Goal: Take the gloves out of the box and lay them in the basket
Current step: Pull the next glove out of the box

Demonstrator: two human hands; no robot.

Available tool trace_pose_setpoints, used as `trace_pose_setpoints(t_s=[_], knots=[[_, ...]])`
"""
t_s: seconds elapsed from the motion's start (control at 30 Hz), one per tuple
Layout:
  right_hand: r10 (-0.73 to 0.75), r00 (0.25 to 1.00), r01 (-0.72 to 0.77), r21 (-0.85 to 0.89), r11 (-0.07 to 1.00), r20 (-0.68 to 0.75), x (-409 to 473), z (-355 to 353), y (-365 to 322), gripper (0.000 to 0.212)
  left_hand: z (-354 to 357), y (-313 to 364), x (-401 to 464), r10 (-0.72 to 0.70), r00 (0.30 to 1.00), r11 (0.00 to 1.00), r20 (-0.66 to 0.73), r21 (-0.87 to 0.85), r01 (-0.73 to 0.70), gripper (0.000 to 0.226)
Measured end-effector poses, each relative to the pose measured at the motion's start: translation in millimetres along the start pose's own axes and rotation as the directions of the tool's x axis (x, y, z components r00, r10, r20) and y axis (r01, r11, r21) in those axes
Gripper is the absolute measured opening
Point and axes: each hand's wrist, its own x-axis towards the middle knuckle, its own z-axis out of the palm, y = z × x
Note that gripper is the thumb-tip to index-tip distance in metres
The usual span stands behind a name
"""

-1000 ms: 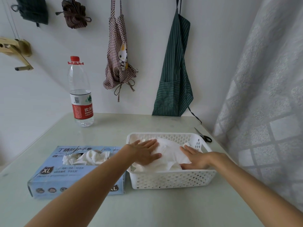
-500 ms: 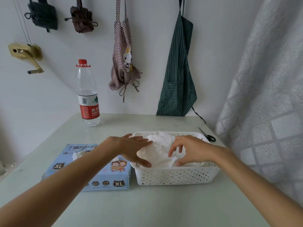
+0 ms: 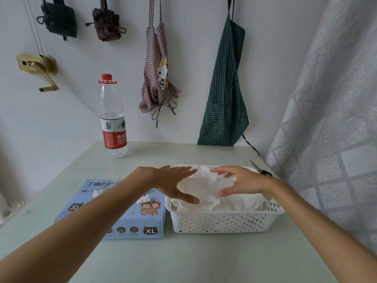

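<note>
Box [image 3: 130,219]: blue, near left, white gloves poking out.
Left hand [image 3: 173,184]: fingers spread, over gloves.
Gloves [image 3: 206,188]: white, crumpled, heaped in basket [image 3: 224,221].
Right hand [image 3: 242,182]: fingers loosely curled, holding nothing.
Bottle [image 3: 113,119]: far left on counter [image 3: 183,258].

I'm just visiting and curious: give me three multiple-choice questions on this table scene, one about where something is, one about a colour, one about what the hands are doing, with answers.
1. Where does the glove box lie?
A. left of the basket
B. inside the basket
C. behind the bottle

2. What colour is the bottle's cap?
A. blue
B. red
C. green

3. How are the hands?
A. both gripping scissors
B. both open over the gloves
C. both flat on the table

Answers:
1 A, the box sits beside the white basket on its left.
2 B, the cap is red.
3 B, the left hand and right hand spread open above the gloves in the basket.
</note>
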Motion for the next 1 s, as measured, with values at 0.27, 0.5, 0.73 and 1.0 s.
trace_pose_setpoints(t_s=[0.27, 0.5, 0.73, 1.0], knots=[[0.145, 0.946, -0.073, -0.247, 0.966, 0.289, 28, 16, 8, 0.112, 15, 5, 19, -0.089, 0.986, 0.973, 0.144, 0.226, 0.055, 0.104], [0.078, 0.982, -0.063, -0.09, 0.994, 0.173, 13, 5, 2, 0.1, 7, -3, -1, -0.063, 0.998, 0.998, 0.01, 0.016, 0.063, 0.107], [-0.161, 0.958, 0.151, -0.061, 0.987, -0.236, 9, 18, -57, 0.036, 18, -102, -88, -0.375, 0.925, 0.926, -0.065, -0.082, 0.369, 0.105], [-0.233, 0.952, 0.178, -0.259, 0.949, -0.198, 57, 88, -138, 0.031, 64, -123, -105, -0.422, 0.906, 0.893, 0.044, -0.155, 0.423, 0.146]])
